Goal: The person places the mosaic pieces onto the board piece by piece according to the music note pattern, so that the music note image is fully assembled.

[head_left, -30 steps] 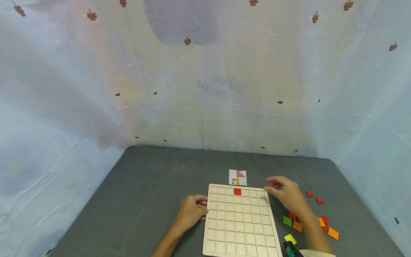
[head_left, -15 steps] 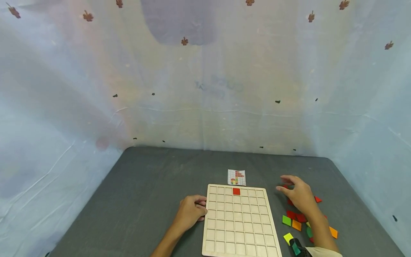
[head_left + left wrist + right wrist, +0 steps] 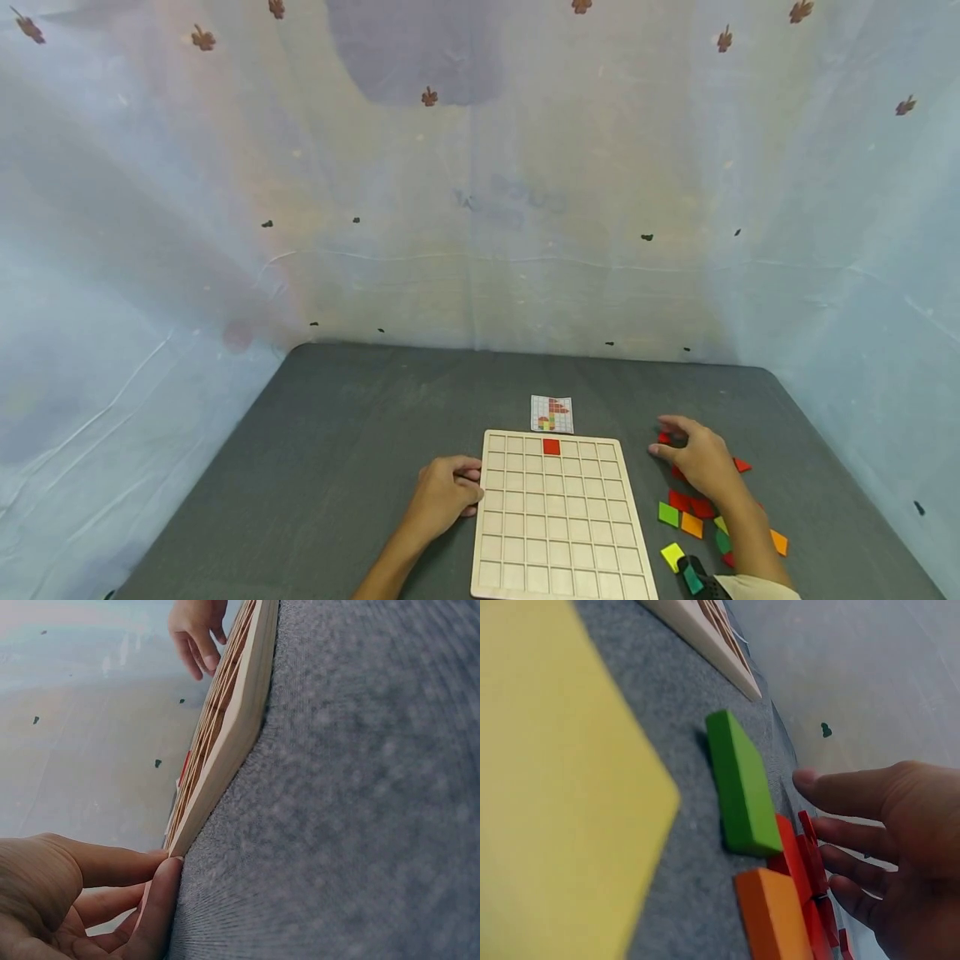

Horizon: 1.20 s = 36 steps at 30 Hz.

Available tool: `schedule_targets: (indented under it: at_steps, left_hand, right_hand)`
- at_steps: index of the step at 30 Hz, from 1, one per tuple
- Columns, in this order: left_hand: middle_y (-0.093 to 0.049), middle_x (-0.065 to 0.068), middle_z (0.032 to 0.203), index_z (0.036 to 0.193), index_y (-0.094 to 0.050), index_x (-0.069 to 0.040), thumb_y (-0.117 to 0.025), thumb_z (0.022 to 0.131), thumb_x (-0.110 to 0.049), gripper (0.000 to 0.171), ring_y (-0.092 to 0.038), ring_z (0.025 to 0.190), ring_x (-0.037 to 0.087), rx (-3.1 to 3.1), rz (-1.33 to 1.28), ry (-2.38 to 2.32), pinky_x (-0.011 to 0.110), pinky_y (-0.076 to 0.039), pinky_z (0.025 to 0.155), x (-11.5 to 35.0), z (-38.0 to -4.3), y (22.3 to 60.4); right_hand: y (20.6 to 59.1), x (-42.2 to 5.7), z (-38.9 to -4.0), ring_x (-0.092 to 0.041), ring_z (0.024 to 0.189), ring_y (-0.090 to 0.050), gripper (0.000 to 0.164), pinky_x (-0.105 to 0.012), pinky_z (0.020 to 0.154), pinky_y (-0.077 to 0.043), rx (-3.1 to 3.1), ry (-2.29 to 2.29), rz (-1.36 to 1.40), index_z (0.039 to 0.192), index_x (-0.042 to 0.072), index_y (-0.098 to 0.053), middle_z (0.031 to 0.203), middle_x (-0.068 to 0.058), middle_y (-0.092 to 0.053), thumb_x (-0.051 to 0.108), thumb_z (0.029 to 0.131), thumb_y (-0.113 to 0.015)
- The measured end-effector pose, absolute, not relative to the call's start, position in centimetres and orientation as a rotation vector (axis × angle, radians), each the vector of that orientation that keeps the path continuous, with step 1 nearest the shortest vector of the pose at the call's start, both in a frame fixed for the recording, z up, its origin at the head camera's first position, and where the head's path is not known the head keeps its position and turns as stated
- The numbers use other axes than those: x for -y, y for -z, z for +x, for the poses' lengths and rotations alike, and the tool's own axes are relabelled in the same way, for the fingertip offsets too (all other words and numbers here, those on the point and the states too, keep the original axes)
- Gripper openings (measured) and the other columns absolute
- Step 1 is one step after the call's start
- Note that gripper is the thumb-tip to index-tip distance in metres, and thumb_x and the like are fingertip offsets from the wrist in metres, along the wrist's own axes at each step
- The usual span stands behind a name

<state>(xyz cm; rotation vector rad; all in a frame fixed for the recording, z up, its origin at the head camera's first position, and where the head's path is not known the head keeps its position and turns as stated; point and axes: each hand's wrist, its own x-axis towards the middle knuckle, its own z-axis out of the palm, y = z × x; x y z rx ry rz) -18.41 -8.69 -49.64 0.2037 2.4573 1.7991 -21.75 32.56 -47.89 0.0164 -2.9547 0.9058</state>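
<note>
Cream sleeve (image 3: 757,587) and black band with a green part (image 3: 692,577), at the right wrist. Yellow flat tile (image 3: 672,557), beside the band.

Square-celled board of pale wood (image 3: 557,529), lying flat at the near edge of view. Left hand (image 3: 445,492) at its left side, thumb and forefinger pinching the rim, the other fingers bent.

Right of the board: light green tile (image 3: 668,514) next to an orange tile (image 3: 692,525); a second orange tile (image 3: 779,542) beyond the forearm; a dark green piece (image 3: 723,542), partly hidden by the forearm; red tiles (image 3: 702,509) just behind the first orange one.

Right hand (image 3: 701,458), over further red pieces, thumb and fingers spread apart and gently curved, gripping nothing; whether the fingertips touch the red piece (image 3: 663,437) below them cannot be told. Red triangle (image 3: 742,465), right of this hand.

Red square tile (image 3: 551,447), seated in the board's farthest row, middle column. White card printed with a coloured grid picture (image 3: 552,414), just past the board's far edge.

Dark grey surface (image 3: 360,467), under all. Pale cloth backdrop with brown leaf shapes (image 3: 480,292), behind.
</note>
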Motion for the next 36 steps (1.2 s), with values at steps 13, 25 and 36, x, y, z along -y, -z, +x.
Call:
schedule_targets:
  at_steps: [13, 25, 36]
  left_hand:
    - [-0.073, 0.013, 0.1, 0.117, -0.073, 0.009, -0.075, 0.081, 0.009, 0.036, -0.074, 0.084, 0.017, -2.459, 0.214, -1.797, 0.027, -0.064, 0.06, 8.8, -18.32, 49.63]
    - [-0.073, 0.013, 0.1, 0.117, -0.074, 0.008, -0.075, 0.08, 0.008, 0.037, -0.075, 0.084, 0.017, -2.456, 0.21, -1.808, 0.027, -0.064, 0.06, 8.73, -18.35, 49.71]
    - [-0.073, 0.013, 0.1, 0.117, -0.073, 0.009, -0.074, 0.081, 0.008, 0.036, -0.074, 0.084, 0.018, -2.446, 0.215, -1.811, 0.027, -0.064, 0.06, 8.75, -18.36, 49.75]
  right_hand:
    - [47.99, -32.87, -21.74, -0.04, 0.104, -0.066, 0.036, -0.06, 0.087, -0.057, 2.944, -0.877, 0.048, 0.124, -0.005, -0.072, 0.118, -0.025, -0.068, 0.012, 0.094, -0.079]
    - [47.9, -32.81, -22.04, -0.029, 0.09, -0.066, 0.028, -0.046, 0.076, -0.056, 2.96, -0.839, 0.045, 0.113, -0.005, -0.076, 0.103, -0.017, -0.071, 0.015, 0.095, -0.079]
    - [48.08, -32.6, -22.37, -0.021, 0.083, -0.064, 0.026, -0.04, 0.072, -0.053, 2.963, -0.799, 0.045, 0.108, -0.005, -0.075, 0.095, -0.011, -0.074, 0.018, 0.095, -0.078]
